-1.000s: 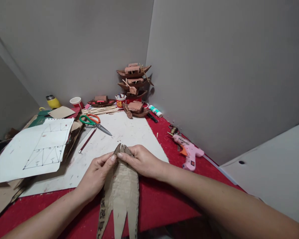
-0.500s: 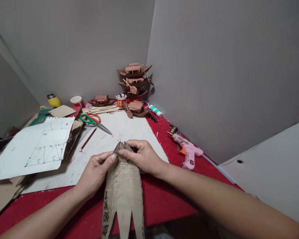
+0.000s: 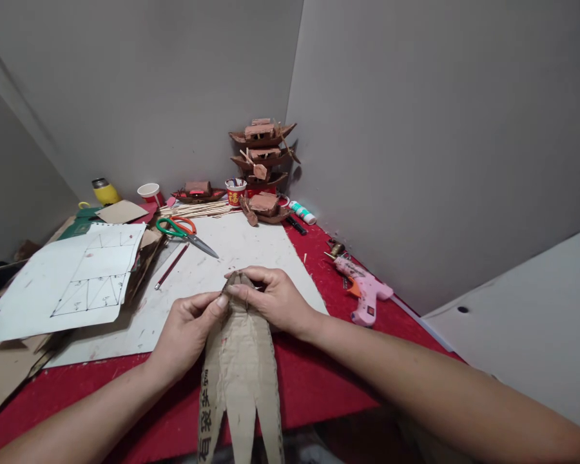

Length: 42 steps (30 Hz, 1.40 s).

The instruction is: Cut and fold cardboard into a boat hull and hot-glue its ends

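Note:
A long cardboard piece runs from the middle of the table toward me, its near end cut into three pointed strips and dark characters printed on its left strip. At its far end the tips are drawn together into a narrow point. My left hand pinches the left edge of that end between thumb and fingers. From the right, my right hand grips the same end, its thumb on top and its index finger round the tip.
Scissors and a pencil lie on white paper. A pink glue gun rests at right. Behind are stacked model boats, sticks, cups and a yellow bottle. A drawing sheet is at left.
The tips at the cardboard's far end are now closer together. My right index finger has moved left over them. The view has shifted slightly.

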### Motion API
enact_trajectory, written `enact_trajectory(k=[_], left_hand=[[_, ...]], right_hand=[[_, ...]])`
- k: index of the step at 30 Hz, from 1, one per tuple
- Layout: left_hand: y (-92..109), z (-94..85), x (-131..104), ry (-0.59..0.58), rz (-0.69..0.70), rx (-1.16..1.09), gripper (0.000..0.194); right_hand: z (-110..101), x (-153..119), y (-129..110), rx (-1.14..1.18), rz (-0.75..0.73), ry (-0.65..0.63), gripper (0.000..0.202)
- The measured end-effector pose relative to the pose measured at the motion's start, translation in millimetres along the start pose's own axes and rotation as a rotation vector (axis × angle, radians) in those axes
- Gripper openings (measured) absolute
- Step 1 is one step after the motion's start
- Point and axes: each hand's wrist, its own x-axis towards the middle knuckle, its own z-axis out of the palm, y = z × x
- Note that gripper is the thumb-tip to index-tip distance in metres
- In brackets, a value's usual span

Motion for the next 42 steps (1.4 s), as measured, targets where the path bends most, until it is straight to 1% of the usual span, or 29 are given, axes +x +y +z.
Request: enact_trajectory(k=[4,9,11,13,20,21,25,26,27,29,30,32,34,35,36,39,40,42], left_hand=[[1.3,-0.6,1.0,-0.034,0.003,-0.014,0.027],[2.6,-2.9,2.8,-0.100,0.012,-0.043,0.026],[1.9,-3.4,2.7,-0.110,0.004,-0.038,0.026],[0.8,-3.6,2.2,-0.111,-0.013,-0.029,0.027],[-0.6,-4.6,-0.4,-0.065,-0.099,0.008,0.037],[-0.4,-4.7,-0.8,-0.042,-0.104,0.025,0.038],[0.6,-4.3,-1.9,0.130,-0.113,0.169,0.034],[0.5,-4.2,-1.9,0.138,-0.113,0.188,0.034],[0.3,-4.1,-1.7,0.119,-0.111,0.188,0.033],[-0.5,-3.9,-1.1,0.064,-0.102,0.151,0.032],[-1.0,-3.9,-0.8,0.059,-0.102,0.122,0.032],[-1.6,-3.6,-0.9,0.094,-0.119,0.054,0.029],[-2.0,-3.0,-1.6,0.133,-0.156,-0.047,0.031],[-2.2,-2.6,-2.0,0.118,-0.176,-0.109,0.033],[-2.6,-2.3,-2.3,0.074,-0.198,-0.178,0.036],[-5.2,-1.9,-2.2,-0.129,-0.263,-0.340,0.047],[-6.7,-2.0,-1.8,-0.174,-0.275,-0.359,0.049],[-10.4,-2.6,-0.4,-0.202,-0.285,-0.356,0.050]], right_hand=[[-1.9,1.5,-3.2,-0.006,-0.001,0.000,0.031],[-2.4,3.6,-3.7,0.177,0.060,-0.116,0.029],[-2.8,4.0,-2.5,0.196,0.053,-0.152,0.030],[-3.2,4.2,-1.7,0.161,0.022,-0.160,0.030],[-5.5,4.6,-2.9,0.087,-0.036,-0.118,0.028],[-6.1,5.0,-2.9,0.078,-0.044,-0.114,0.028],[-7.6,6.6,-1.9,0.045,-0.085,-0.089,0.030],[-7.5,6.9,-1.7,0.037,-0.097,-0.083,0.031],[-7.2,7.1,-1.6,0.031,-0.106,-0.077,0.031],[-6.2,6.9,-2.1,0.029,-0.117,-0.070,0.032],[-5.8,6.5,-2.6,0.034,-0.120,-0.071,0.032],[-6.1,5.8,-3.9,0.055,-0.114,-0.079,0.032],[-9.0,5.8,-5.1,0.111,-0.077,-0.089,0.031],[-11.6,6.5,-5.5,0.170,-0.036,-0.088,0.030],[-15.2,7.6,-5.9,0.253,0.019,-0.080,0.028],[-29.3,13.5,-8.8,0.612,0.200,-0.030,0.024],[-34.2,15.5,-10.9,0.700,0.228,-0.011,0.025],[-42.4,18.0,-16.8,0.778,0.222,0.018,0.025]])
